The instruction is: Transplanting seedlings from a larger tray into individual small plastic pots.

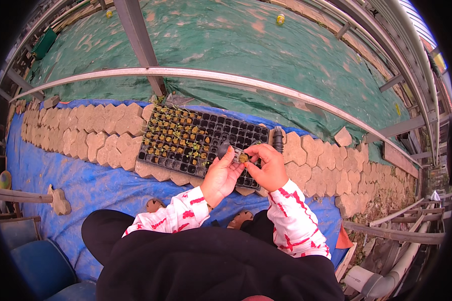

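A black plastic seedling tray (196, 141) lies across concrete pavers. Its left part holds brown plugs with thin green seedlings (169, 131); many cells on the right hold no plug. Over the tray's right part, my left hand (224, 173) holds a small dark, round-based net cup (226, 149), tilted sideways. At the cup's mouth shows a brown growing plug (243, 157). My right hand (267, 167) is beside it, fingertips around the plug; what they grip is partly hidden. A black ribbed plastic fitting (278, 139) stands near the tray's right end.
Interlocking pavers (98, 120) run left and right over a blue tarpaulin (109, 180). Behind the tray, a metal rail (226, 77) and a post (137, 41) cross before a green tarpaulin (211, 41). Blue chairs (41, 267) are at lower left, a pale pipe (395, 267) at lower right.
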A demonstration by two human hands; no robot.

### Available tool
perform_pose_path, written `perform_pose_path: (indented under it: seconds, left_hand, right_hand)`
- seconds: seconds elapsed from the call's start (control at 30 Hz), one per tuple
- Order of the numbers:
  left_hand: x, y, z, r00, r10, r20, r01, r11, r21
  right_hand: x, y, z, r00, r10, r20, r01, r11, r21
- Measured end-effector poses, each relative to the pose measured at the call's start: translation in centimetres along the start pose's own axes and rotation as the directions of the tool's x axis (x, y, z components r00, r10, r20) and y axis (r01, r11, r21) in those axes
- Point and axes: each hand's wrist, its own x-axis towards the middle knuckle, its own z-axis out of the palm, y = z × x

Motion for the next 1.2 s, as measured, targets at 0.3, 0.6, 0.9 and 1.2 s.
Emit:
perform_pose_path:
  seconds: [0.3,0.6,0.9,1.2]
  left_hand:
    - [0.2,-0.3,-0.1,0.998,-0.031,-0.060,0.032,0.999,0.004]
    - [0.5,-0.3,-1.1,0.999,-0.036,0.026,0.036,0.999,-0.002]
    - [0.1,0.6,-0.1,0.937,0.094,0.335,-0.081,0.995,-0.053]
    - [0.2,0.7,-0.2,0.934,0.072,0.349,-0.033,0.993,-0.117]
  right_hand:
    - [-0.1,0.4,0.5,0.987,-0.158,0.030,0.161,0.975,-0.151]
    - [-0.2,0.3,0.5,0.987,-0.157,0.032,0.159,0.982,-0.098]
    - [-0.2,0.0,-0.3,0.994,0.031,-0.110,-0.035,0.999,-0.034]
    - [-0.1,0.1,-0.2,0.998,0.019,-0.065,-0.018,1.000,0.009]
